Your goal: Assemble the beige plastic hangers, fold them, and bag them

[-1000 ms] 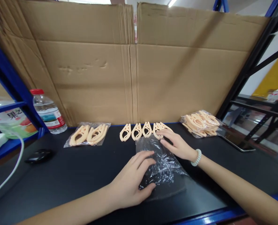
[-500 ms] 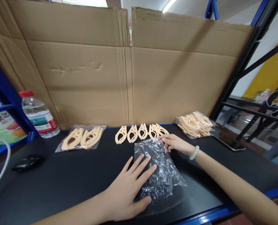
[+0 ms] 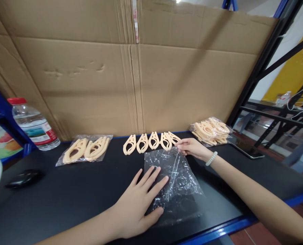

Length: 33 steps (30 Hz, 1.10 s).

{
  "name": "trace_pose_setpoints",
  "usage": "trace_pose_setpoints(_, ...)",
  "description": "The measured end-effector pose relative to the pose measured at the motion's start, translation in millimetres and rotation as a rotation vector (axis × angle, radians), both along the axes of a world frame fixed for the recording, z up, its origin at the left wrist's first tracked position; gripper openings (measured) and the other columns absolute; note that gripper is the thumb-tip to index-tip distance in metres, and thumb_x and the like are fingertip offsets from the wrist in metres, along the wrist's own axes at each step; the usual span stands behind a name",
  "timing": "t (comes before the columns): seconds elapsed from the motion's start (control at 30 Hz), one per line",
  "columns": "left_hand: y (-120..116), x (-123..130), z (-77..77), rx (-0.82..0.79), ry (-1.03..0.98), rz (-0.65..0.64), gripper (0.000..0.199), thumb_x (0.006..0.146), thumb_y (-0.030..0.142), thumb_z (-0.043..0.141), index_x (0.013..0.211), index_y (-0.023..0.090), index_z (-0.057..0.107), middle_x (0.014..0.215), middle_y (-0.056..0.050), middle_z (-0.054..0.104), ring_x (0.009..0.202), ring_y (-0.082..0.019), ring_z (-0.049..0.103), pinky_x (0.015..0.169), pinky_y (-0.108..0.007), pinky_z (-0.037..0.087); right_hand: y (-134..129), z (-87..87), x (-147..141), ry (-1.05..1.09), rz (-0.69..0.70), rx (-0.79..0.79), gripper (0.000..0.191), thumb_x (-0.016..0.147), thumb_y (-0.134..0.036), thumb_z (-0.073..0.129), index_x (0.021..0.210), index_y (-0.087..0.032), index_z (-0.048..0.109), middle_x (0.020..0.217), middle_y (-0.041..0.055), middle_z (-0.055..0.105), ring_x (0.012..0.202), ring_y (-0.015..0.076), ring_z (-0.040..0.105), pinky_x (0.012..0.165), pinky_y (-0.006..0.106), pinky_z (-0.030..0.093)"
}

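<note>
A clear plastic bag (image 3: 177, 177) lies on the black table in front of me, its film wrinkled. My left hand (image 3: 141, 200) rests on its left side, fingers spread and flat. At the bag's top right corner, my right hand (image 3: 191, 148), with a pale beaded band on the wrist, pinches the film between thumb and fingers. Just beyond the bag, several beige folded plastic hangers (image 3: 142, 143) stand in a row. The rightmost hanger (image 3: 173, 136) leans close to my right fingertips; whether they touch is unclear.
Bagged hangers (image 3: 97, 148) lie at left, and a fuller bag of hangers (image 3: 210, 131) sits at right beside a dark tablet or phone (image 3: 247, 148). A water bottle (image 3: 35, 126) and a black mouse (image 3: 25, 178) are at far left. A cardboard wall (image 3: 90, 85) closes off the back.
The right hand has shifted slightly right with the bag's top corner, and the film is spread flatter. My left hand stays on the bag. The view has tilted slightly.
</note>
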State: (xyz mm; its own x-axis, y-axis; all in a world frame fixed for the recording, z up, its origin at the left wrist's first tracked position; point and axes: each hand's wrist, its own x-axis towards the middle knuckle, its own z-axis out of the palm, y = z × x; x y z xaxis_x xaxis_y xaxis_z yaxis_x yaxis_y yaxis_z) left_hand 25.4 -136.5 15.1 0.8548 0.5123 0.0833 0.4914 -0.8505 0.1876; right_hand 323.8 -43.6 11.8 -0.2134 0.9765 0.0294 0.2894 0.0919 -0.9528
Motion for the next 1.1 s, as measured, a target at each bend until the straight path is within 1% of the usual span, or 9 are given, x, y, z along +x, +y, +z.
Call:
trace_pose_setpoints(0.17, -0.8, -0.8, -7.4, 0.032, -0.015, 0.067, 0.070, 0.092, 0.039, 0.047, 0.151, 0.026, 0.012, 0.157, -0.012, 0.020, 0.142, -0.035, 0.019, 0.108, -0.065, 0.023, 9.7, -8.5, 8.5, -0.242, -0.139, 0.257, 0.022, 0.084, -0.025, 0.050, 0.096, -0.012, 0.063, 0.075, 0.0067, 0.066, 0.059, 0.0129, 0.059, 0.054, 0.026, 0.050)
trace_pose_setpoints(0.27, -1.8, -0.4, -9.6, 0.070, -0.086, 0.113, 0.074, 0.087, 0.035, 0.053, 0.150, 0.024, 0.017, 0.155, -0.012, 0.026, 0.141, -0.035, 0.024, 0.109, -0.064, 0.024, 15.5, -7.6, 16.3, -0.435, -0.189, 0.463, 0.026, 0.088, -0.018, 0.042, 0.103, -0.014, 0.063, 0.095, 0.0114, 0.068, 0.085, 0.0204, 0.063, 0.079, 0.037, 0.053)
trace_pose_setpoints(0.37, -4.0, 0.6, -7.2, 0.114, -0.158, 0.079, 0.068, 0.085, 0.028, 0.054, 0.147, 0.022, 0.026, 0.152, -0.010, 0.033, 0.139, -0.032, 0.029, 0.112, -0.060, 0.023, 25.3, 0.9, 24.9, -0.655, -0.103, 0.626, 0.035, 0.086, -0.009, 0.040, 0.112, -0.017, 0.063, 0.113, 0.0118, 0.065, 0.111, 0.0248, 0.054, 0.099, 0.046, 0.042)
trace_pose_setpoints(0.47, -6.4, 0.9, -3.3, 0.121, -0.210, -0.042, 0.058, 0.085, 0.021, 0.053, 0.140, 0.021, 0.035, 0.148, -0.010, 0.040, 0.137, -0.029, 0.033, 0.112, -0.054, 0.027, 42.6, 12.5, 28.3, -0.871, 0.063, 0.706, 0.048, 0.082, -0.001, 0.045, 0.124, -0.021, 0.058, 0.130, 0.0096, 0.058, 0.122, 0.0265, 0.047, 0.103, 0.048, 0.038)
trace_pose_setpoints(0.6, -8.0, 0.4, 0.6, 0.095, -0.242, -0.161, 0.047, 0.086, 0.017, 0.050, 0.132, 0.020, 0.042, 0.144, -0.011, 0.043, 0.133, -0.027, 0.038, 0.109, -0.047, 0.036, 68.1, 21.7, 20.6, -1.114, 0.215, 0.740, 0.059, 0.081, -0.002, 0.051, 0.134, -0.028, 0.050, 0.149, 0.0083, 0.039, 0.128, 0.0311, 0.042, 0.098, 0.050, 0.040)
trace_pose_setpoints(0.7, -8.5, -0.4, 2.9, 0.063, -0.246, -0.166, 0.045, 0.086, 0.016, 0.050, 0.130, 0.020, 0.043, 0.143, -0.012, 0.044, 0.129, -0.027, 0.042, 0.106, -0.046, 0.038, 75.7, 21.9, 15.5, -1.239, 0.270, 0.737, 0.055, 0.084, -0.005, 0.052, 0.134, -0.029, 0.050, 0.147, 0.0101, 0.041, 0.126, 0.0304, 0.045, 0.095, 0.046, 0.043)
trace_pose_setpoints(0.83, -8.5, -2.3, 4.1, 0.015, -0.242, -0.166, 0.047, 0.085, 0.015, 0.050, 0.130, 0.020, 0.042, 0.142, -0.012, 0.045, 0.127, -0.026, 0.044, 0.106, -0.044, 0.040, 63.7, 20.9, 24.3, -1.338, 0.293, 0.703, 0.051, 0.082, -0.004, 0.053, 0.131, -0.020, 0.054, 0.140, 0.0149, 0.048, 0.122, 0.0291, 0.049, 0.094, 0.042, 0.046)
trace_pose_setpoints(1.0, -6.9, -3.1, 2.7, -0.021, -0.260, -0.167, 0.049, 0.082, 0.011, 0.051, 0.129, 0.022, 0.042, 0.141, -0.010, 0.046, 0.126, -0.025, 0.045, 0.107, -0.042, 0.039, 44.4, 29.8, 40.0, -1.376, 0.296, 0.635, 0.049, 0.079, -0.006, 0.055, 0.127, -0.016, 0.057, 0.140, 0.0181, 0.047, 0.125, 0.0315, 0.046, 0.094, 0.045, 0.046)
trace_pose_setpoints(1.1, -6.5, -2.3, 2.5, -0.010, -0.267, -0.169, 0.048, 0.082, 0.011, 0.050, 0.129, 0.022, 0.042, 0.139, -0.011, 0.047, 0.125, -0.025, 0.045, 0.106, -0.042, 0.040, 47.0, 35.3, 39.2, -1.357, 0.329, 0.591, 0.063, 0.072, -0.003, 0.061, 0.132, -0.018, 0.052, 0.141, 0.0149, 0.047, 0.127, 0.0293, 0.045, 0.098, 0.043, 0.043)
